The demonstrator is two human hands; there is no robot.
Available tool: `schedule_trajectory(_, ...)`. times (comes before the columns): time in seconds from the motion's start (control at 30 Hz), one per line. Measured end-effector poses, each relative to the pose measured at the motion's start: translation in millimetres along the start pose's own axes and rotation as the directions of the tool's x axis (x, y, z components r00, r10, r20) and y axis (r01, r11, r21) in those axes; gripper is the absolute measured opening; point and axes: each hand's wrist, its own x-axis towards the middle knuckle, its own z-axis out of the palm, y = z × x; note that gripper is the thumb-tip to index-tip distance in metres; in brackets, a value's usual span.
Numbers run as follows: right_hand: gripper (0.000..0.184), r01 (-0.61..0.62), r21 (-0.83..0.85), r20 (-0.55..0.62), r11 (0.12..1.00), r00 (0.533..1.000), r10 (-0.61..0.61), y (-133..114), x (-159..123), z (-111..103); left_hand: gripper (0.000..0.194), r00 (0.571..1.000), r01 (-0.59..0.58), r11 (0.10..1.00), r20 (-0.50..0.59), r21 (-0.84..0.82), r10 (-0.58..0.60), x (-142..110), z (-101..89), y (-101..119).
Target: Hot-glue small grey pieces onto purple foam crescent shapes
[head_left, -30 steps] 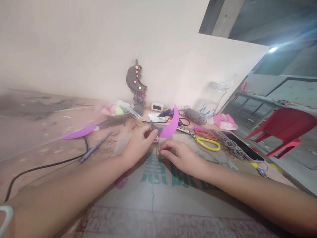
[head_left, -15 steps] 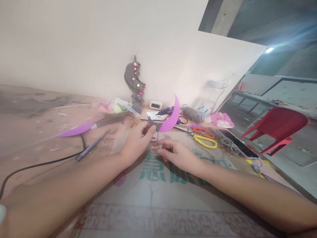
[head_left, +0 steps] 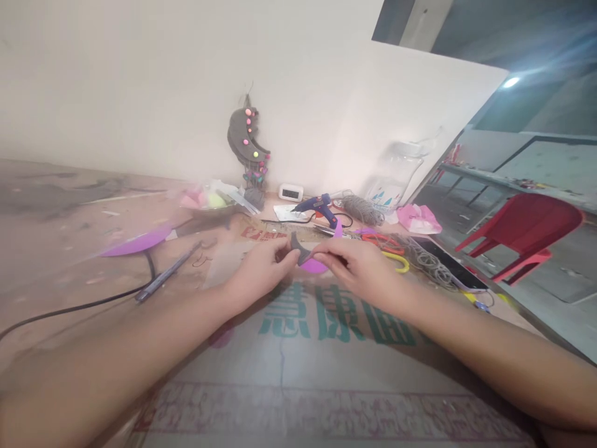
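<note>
Over the printed board [head_left: 280, 367], my left hand [head_left: 262, 266] pinches the end of a purple crescent [head_left: 313, 266] between thumb and fingers. Grey yarn [head_left: 297, 246] wraps that end of the crescent. Against the wrapped part, my right hand [head_left: 361, 264] has thumb and forefinger pressed together on what looks like the yarn; the strand itself is too thin to make out there. My right fingers hide much of the crescent, and its purple tip shows above them.
Behind the hands lie a blue glue gun [head_left: 317, 204], a ball of grey yarn [head_left: 361, 208] and yellow-handled scissors [head_left: 396, 261]. A decorated grey moon [head_left: 242, 134] hangs on the wall. At left are a pen [head_left: 168, 274] and a black cable [head_left: 69, 310]. A phone [head_left: 448, 264] lies at right.
My right hand has moved up from below the crescent to its wrapped part, where its fingers now pinch. The crescent has tipped lower, behind my right fingers.
</note>
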Motion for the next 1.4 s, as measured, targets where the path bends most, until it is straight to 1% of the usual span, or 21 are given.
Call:
schedule_trajectory(0.1,0.019,-0.041,-0.008,-0.055,0.999,0.998,0.04,11.5,2.0,-4.5,0.027,1.0,0.015,1.0,0.02,-0.022,-0.015,0.1,-1.4,1.2)
schedule_trajectory(0.2,0.017,-0.078,-0.002,-0.063,0.997,0.995,0.078,19.8,4.1,-6.1,0.027,0.999,0.03,0.998,0.035,-0.05,-0.028,1.5,-1.4,0.3)
schedule_trajectory(0.3,0.016,-0.072,0.016,-0.068,0.997,0.995,0.073,23.2,5.4,-6.5,0.029,0.998,0.037,0.994,0.046,-0.106,-0.032,3.4,-1.3,-3.0)
schedule_trajectory(0.43,0.016,-0.146,0.062,0.004,0.987,0.989,0.146,22.6,5.6,-4.3,0.033,0.997,0.007,0.979,0.08,-0.203,0.009,4.9,-1.4,-7.0)
schedule_trajectory(0.5,0.016,-0.176,0.074,0.027,0.982,0.984,0.175,21.4,5.7,-2.5,0.029,0.997,0.02,0.966,0.082,-0.257,0.002,5.0,-0.4,-7.6)
schedule_trajectory(0.57,0.016,-0.183,0.09,0.02,0.979,0.983,0.182,20.7,6.0,-1.0,0.023,0.998,0.045,0.934,0.062,-0.354,-0.025,4.7,1.3,-6.9)
schedule_trajectory(0.63,0.016,-0.182,0.11,0.006,0.977,0.983,0.183,21.0,6.3,-0.1,0.042,0.999,0.031,0.892,0.027,-0.451,-0.021,3.9,2.2,-4.8)
schedule_trajectory(0.67,0.016,-0.186,0.122,0.004,0.975,0.982,0.186,21.6,6.4,0.2,0.049,1.0,0.004,0.881,0.01,-0.473,0.001,3.2,2.1,-3.2)
schedule_trajectory(0.7,0.016,-0.19,0.134,0.007,0.973,0.982,0.191,22.2,6.4,0.3,0.049,1.0,-0.026,0.883,-0.003,-0.469,0.028,2.4,1.4,-1.1)
schedule_trajectory(0.73,0.016,-0.196,0.142,0.013,0.97,0.981,0.196,23.0,6.5,0.3,0.044,0.999,-0.04,0.898,-0.002,-0.439,0.043,1.4,0.3,1.1)
schedule_trajectory(0.77,0.016,-0.201,0.147,0.019,0.968,0.979,0.201,23.7,6.5,0.3,0.035,0.999,-0.04,0.917,0.012,-0.398,0.049,0.5,-1.0,3.4)
schedule_trajectory(0.83,0.016,-0.209,0.146,0.028,0.967,0.978,0.207,24.9,6.9,0.1,0.031,0.999,-0.014,0.938,0.04,-0.346,0.029,-0.9,-3.2,7.1)
schedule_trajectory(0.93,0.017,-0.215,0.152,0.023,0.965,0.976,0.214,26.7,8.0,-0.2,0.037,0.998,-0.023,0.949,0.048,-0.313,0.04,-1.4,-2.8,8.0)
schedule_trajectory(1.17,0.016,-0.226,0.182,0.023,0.957,0.974,0.226,31.8,9.0,1.0,0.051,0.991,-0.118,0.968,0.032,-0.222,0.128,-3.0,2.2,4.0)
schedule_trajectory(1.27,0.016,-0.223,0.169,0.015,0.96,0.974,0.224,32.3,8.8,0.6,0.051,0.991,-0.117,0.972,0.042,-0.203,0.128,-3.8,0.8,5.3)
schedule_trajectory(1.4,0.017,-0.188,0.163,-0.039,0.969,0.98,0.197,30.9,10.1,-4.2,0.046,0.992,-0.097,0.972,0.06,-0.214,0.113,-2.7,0.9,4.0)
